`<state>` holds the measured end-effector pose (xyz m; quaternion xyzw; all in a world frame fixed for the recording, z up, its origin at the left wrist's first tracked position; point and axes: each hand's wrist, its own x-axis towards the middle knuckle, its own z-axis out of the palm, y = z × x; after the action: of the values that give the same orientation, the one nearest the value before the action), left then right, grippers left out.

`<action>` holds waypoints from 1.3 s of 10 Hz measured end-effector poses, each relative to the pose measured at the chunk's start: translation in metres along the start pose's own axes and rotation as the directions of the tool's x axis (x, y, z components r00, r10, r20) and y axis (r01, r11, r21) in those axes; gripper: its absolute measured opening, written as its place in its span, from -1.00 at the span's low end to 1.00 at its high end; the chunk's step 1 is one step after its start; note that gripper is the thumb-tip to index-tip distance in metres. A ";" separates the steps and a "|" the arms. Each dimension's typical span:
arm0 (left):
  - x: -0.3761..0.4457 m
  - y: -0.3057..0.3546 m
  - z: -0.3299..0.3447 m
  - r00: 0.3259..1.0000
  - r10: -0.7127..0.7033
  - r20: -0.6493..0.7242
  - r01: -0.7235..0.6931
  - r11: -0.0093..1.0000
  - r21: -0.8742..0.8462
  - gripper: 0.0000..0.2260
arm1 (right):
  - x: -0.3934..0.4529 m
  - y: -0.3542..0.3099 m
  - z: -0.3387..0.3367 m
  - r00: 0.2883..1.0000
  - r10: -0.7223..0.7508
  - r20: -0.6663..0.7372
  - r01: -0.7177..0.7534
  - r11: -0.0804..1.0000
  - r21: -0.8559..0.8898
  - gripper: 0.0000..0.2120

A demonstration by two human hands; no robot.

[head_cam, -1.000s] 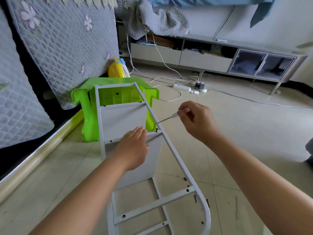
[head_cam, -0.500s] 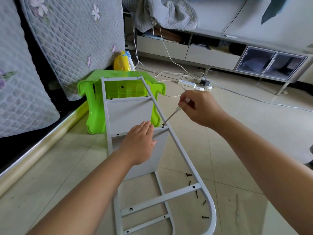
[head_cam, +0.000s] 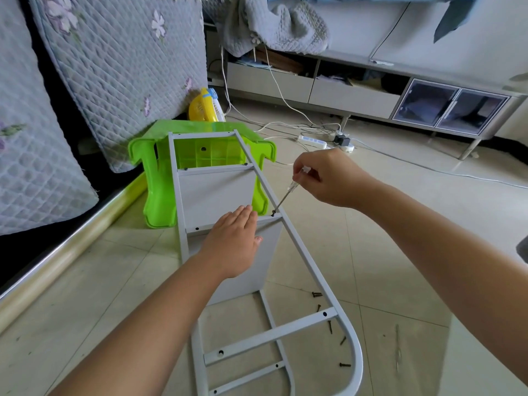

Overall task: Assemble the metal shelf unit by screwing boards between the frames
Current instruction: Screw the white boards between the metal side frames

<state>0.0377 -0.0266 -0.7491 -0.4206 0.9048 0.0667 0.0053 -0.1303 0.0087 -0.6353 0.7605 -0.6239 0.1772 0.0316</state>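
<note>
A grey metal shelf frame (head_cam: pixel 308 265) lies on its side on the tiled floor, its far end against a green plastic stool (head_cam: pixel 155 178). Two grey boards (head_cam: pixel 217 192) stand between the frames. My left hand (head_cam: pixel 231 241) presses flat on the nearer board's top edge, fingers straight. My right hand (head_cam: pixel 328 178) grips a clear-handled screwdriver (head_cam: pixel 285 194), its tip on a screw (head_cam: pixel 273 214) at the crossbar by the right rail. Several loose dark screws (head_cam: pixel 330 327) lie on the floor beside the frame's curved end.
A quilted mattress (head_cam: pixel 114 67) leans at the left behind the stool. A low TV cabinet (head_cam: pixel 357 90) runs along the back wall, with cables and a power strip (head_cam: pixel 313 141) on the floor in front. A yellow object (head_cam: pixel 201 108) stands behind the stool.
My right hand brought the screwdriver tip down from above the rail onto the screw at the crossbar. The left hand stayed pressed on the board. My view shifted slightly.
</note>
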 end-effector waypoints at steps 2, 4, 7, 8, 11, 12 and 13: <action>0.001 0.000 0.000 1.000 0.003 -0.003 -0.003 1.000 0.003 -0.51 | 0.008 -0.010 -0.006 0.995 -0.009 0.098 0.015 0.998 -0.066 -0.81; 0.000 -0.001 0.000 1.000 0.001 0.005 -0.001 1.000 0.003 -0.51 | 0.020 -0.018 -0.012 0.978 0.108 0.180 -0.078 0.982 -0.169 -0.74; -0.001 0.000 0.000 1.000 0.002 -0.005 -0.002 1.000 0.001 -0.50 | 0.026 -0.017 -0.019 0.943 0.195 0.271 -0.173 0.980 -0.101 -0.74; -0.002 0.000 0.000 1.000 0.000 0.000 0.000 1.000 -0.003 -0.50 | 0.022 -0.017 -0.022 0.954 0.160 0.254 -0.146 0.987 -0.071 -0.80; -0.003 0.001 0.000 1.000 -0.001 -0.010 0.001 1.000 0.006 -0.50 | 0.017 -0.019 -0.022 0.967 0.094 0.237 -0.066 0.990 -0.125 -0.77; -0.003 0.001 0.000 1.000 0.001 -0.011 -0.001 1.000 0.005 -0.50 | 0.017 -0.017 -0.021 0.965 0.100 0.241 -0.068 0.988 -0.140 -0.76; -0.003 0.001 0.000 1.000 -0.002 -0.010 0.002 1.000 0.005 -0.50 | 0.018 -0.017 -0.020 0.963 0.100 0.249 -0.052 0.980 -0.193 -0.76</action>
<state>0.0387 -0.0236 -0.7487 -0.4217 0.9046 0.0625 0.0021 -0.1155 0.0011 -0.6079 0.7462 -0.6653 0.0193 0.0136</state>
